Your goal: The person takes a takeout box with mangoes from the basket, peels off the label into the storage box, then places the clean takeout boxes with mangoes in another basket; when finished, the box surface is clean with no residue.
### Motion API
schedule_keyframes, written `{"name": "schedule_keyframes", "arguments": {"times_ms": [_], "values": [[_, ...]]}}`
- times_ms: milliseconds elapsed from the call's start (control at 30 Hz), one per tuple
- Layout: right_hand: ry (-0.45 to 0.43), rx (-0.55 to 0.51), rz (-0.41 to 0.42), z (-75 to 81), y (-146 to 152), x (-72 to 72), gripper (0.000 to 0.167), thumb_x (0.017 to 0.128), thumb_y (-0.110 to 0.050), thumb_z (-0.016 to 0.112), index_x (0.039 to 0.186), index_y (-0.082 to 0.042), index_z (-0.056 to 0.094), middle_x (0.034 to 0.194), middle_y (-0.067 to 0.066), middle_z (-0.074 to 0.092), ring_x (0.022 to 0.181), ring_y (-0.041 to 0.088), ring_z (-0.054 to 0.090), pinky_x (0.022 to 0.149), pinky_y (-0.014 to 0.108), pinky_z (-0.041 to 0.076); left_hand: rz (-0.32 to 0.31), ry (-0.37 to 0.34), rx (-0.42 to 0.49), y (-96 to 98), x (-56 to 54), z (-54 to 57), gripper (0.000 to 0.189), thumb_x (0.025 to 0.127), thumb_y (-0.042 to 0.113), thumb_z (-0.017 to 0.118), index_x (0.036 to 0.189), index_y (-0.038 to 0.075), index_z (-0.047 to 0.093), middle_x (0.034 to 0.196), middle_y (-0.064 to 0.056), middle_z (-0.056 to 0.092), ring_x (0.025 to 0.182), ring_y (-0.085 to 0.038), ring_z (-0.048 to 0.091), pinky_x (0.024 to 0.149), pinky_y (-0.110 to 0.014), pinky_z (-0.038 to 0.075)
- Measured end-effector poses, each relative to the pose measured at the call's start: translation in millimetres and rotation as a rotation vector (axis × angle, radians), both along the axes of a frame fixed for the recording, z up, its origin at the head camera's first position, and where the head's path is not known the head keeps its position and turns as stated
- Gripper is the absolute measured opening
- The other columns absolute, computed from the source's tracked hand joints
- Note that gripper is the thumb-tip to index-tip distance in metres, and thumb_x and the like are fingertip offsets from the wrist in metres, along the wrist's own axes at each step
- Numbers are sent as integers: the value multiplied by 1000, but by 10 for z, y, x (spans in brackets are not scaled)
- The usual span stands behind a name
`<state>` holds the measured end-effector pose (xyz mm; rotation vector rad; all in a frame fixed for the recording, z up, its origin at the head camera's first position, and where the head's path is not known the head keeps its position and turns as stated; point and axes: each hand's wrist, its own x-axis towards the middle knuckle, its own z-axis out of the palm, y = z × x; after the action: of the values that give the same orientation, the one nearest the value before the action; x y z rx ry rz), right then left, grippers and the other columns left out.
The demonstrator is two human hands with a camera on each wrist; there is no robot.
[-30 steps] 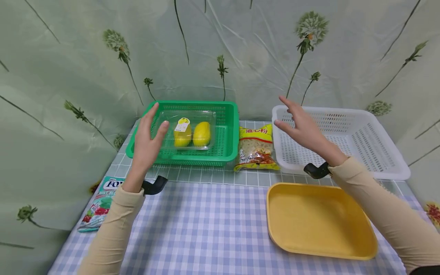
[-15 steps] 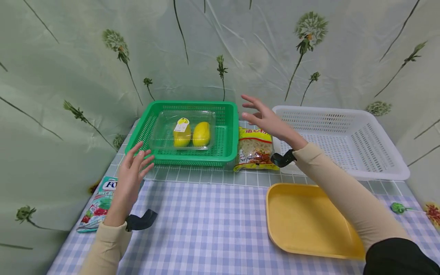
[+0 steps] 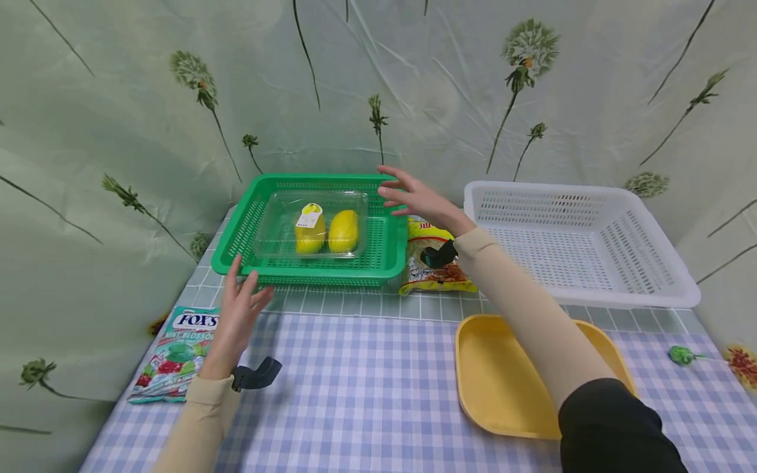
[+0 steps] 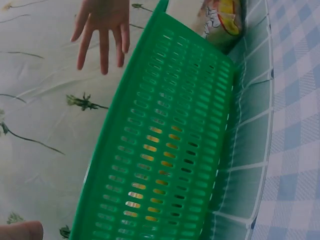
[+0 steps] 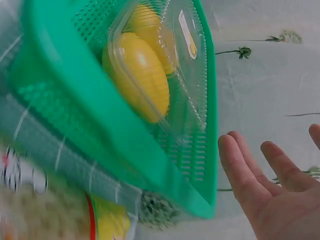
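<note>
A clear plastic box [image 3: 275,226] with two yellow mangoes [image 3: 344,231] inside lies in a green basket [image 3: 387,270] at the back left. Beyond the basket's right end hovers my right hand [image 3: 416,197], its fingers spread and holding nothing. My left hand [image 3: 236,322] is in the air just in front of the basket's near left corner, fingers apart, nothing in its grasp. In the left wrist view the basket's slotted wall [image 4: 160,145] fills the middle. The right wrist view has the mangoes [image 5: 140,75] under the lid, with my fingers [image 5: 240,175] off to one side.
A yellow pasta bag [image 3: 437,279] stands between the green basket and a white basket [image 3: 591,295]. A yellow tray [image 3: 497,394] sits front right, partly under my right arm. A FOX'S candy bag [image 3: 177,355] lies at left. A small green item [image 3: 681,355] lies far right.
My right hand has moved left from the white basket to the green basket's right end. My left hand has come down and back from beside the green basket toward its front.
</note>
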<state>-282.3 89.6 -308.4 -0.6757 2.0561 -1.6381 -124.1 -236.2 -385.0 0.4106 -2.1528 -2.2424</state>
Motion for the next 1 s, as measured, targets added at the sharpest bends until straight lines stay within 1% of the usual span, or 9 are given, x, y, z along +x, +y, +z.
{"name": "schedule_keyframes", "arguments": {"times_ms": [133, 267, 467, 700, 800, 833, 900, 933, 1000], "values": [[-82, 10, -10, -70, -207, -60, 61, 102, -24, 47, 154, -25, 16, 154, 16, 19, 130, 39, 36, 104, 48, 35, 48, 19, -2, 33, -79, -60, 71, 102, 36, 41, 154, 33, -8, 158, -9, -11, 131, -42, 36, 109, -41, 29], [-119, 48, -18, -113, -431, -72, 62, 102, -26, 49, 154, -25, 17, 157, 16, 10, 136, 42, 27, 107, 51, 30, 82, 47, -18, 59, -124, -96, 72, 102, 28, 43, 154, 30, -6, 158, -11, -9, 129, -41, 38, 108, -43, 31], [-121, 170, -37, -184, -694, -64, 63, 101, -30, 50, 155, -25, 17, 160, 4, 4, 142, 30, 17, 108, 55, 25, 106, 67, -22, 80, -155, -107, 74, 101, 20, 47, 154, 30, -4, 157, -8, -12, 130, -37, 39, 108, -41, 32], [-195, 240, -92, -279, -806, -71, 63, 101, -26, 49, 155, -25, 16, 160, 1, -1, 142, 31, 16, 108, 57, 23, 127, 97, 13, 123, -181, -108, 76, 101, 16, 47, 154, 32, -5, 157, -2, -16, 131, -34, 37, 107, -40, 34], [-258, 258, -118, -293, -840, -64, 63, 102, -22, 48, 155, -26, 15, 160, 4, 4, 140, 38, 20, 107, 56, 27, 139, 97, 0, 130, -182, -115, 76, 101, 15, 47, 154, 32, -5, 157, -1, -16, 131, -35, 38, 107, -41, 34], [-275, 267, -128, -293, -853, -57, 63, 102, -20, 48, 155, -26, 16, 159, 6, 6, 136, 39, 28, 105, 54, 31, 143, 97, -3, 131, -182, -118, 76, 101, 15, 47, 154, 32, -5, 157, 0, -15, 130, -35, 39, 107, -41, 34], [-304, 279, -149, -292, -886, -40, 63, 101, -16, 48, 155, -26, 16, 158, 9, 12, 111, 36, 49, 97, 48, 39, 150, 97, -10, 125, -179, -124, 76, 101, 15, 47, 154, 31, -5, 158, 0, -15, 129, -36, 40, 107, -41, 34], [-320, 282, -160, -292, -900, -32, 63, 101, -14, 48, 155, -26, 17, 157, 10, 14, 94, 32, 53, 91, 45, 43, 152, 95, -13, 121, -175, -126, 76, 101, 16, 47, 154, 32, -5, 158, 0, -14, 128, -37, 41, 107, -42, 34], [-339, 288, -184, -295, -925, -19, 63, 101, -10, 48, 154, -26, 18, 156, 11, 17, 66, 22, 44, 80, 41, 44, 155, 97, -17, 115, -170, -132, 76, 101, 17, 48, 154, 31, -5, 158, -1, -14, 126, -36, 42, 106, -42, 35]]}}
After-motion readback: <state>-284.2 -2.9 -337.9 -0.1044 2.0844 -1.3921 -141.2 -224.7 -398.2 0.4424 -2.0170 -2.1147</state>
